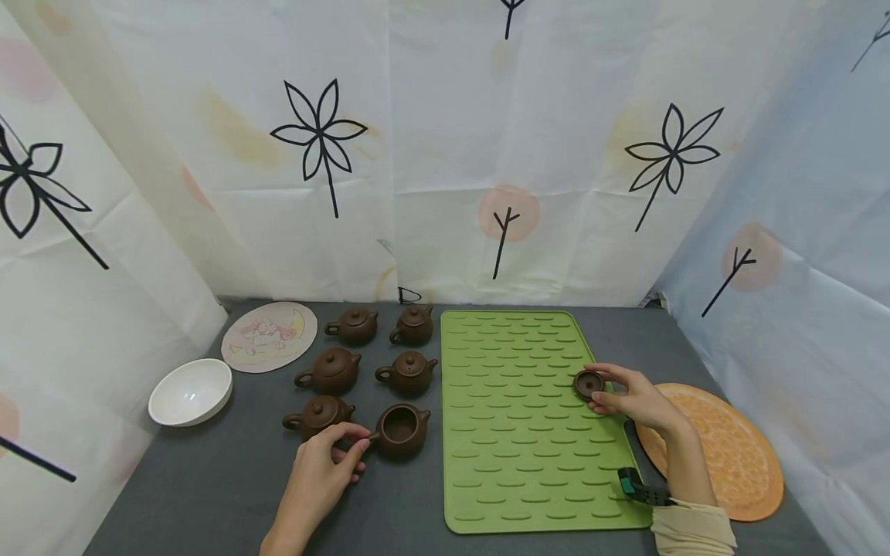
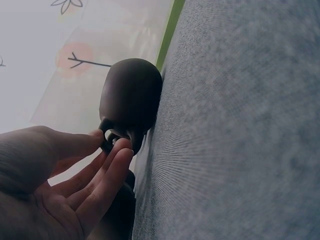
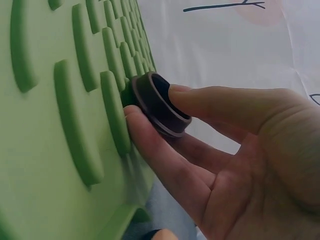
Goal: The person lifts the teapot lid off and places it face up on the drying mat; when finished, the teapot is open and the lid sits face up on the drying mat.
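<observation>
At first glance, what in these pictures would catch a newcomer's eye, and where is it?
The bright green mat stands out first, right of centre on the dark table. Left of it stand six brown teapots in two columns; the left hand grips the nearest, lidless pot beside the mat. Over the mat's right side, the right hand holds a small lid, hollow side up.

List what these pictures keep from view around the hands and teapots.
Head: part of the front-left teapot, behind the left hand.
Left wrist: the spout of the lidless teapot, behind its own body.
Right wrist: part of the lid, behind the thumb of the right hand.
</observation>
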Demonstrator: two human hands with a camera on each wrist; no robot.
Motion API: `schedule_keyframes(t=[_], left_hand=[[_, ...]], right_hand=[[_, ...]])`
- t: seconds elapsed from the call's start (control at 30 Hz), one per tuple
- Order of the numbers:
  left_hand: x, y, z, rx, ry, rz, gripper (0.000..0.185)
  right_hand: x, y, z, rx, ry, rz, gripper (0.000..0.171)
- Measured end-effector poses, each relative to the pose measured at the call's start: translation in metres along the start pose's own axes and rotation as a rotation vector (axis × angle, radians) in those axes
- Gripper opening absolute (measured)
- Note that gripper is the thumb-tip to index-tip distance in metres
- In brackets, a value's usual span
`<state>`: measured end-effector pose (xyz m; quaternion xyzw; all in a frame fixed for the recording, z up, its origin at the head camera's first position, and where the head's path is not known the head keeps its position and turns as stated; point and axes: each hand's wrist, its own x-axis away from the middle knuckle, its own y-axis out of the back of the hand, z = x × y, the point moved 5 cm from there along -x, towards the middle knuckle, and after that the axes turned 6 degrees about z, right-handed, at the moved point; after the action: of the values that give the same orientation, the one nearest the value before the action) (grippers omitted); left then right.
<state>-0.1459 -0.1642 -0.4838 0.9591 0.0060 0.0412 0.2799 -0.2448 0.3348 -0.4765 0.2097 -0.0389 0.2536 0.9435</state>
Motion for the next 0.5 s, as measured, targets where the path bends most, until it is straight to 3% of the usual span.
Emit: schedule_keyframes(t=[0.3,0.5], left_hand=[[0.000,0.000,0.000,-0.007,-0.001,0.000,0.011],[0.000,0.000,0.000,-0.012,0.001,-0.002,0.011]], right_hand=[[0.007,0.003,0.011,0.055,0.003,-0.029,0.066],[0.017,0.009,0.024,0.105,0.056,-0.075,0.063]])
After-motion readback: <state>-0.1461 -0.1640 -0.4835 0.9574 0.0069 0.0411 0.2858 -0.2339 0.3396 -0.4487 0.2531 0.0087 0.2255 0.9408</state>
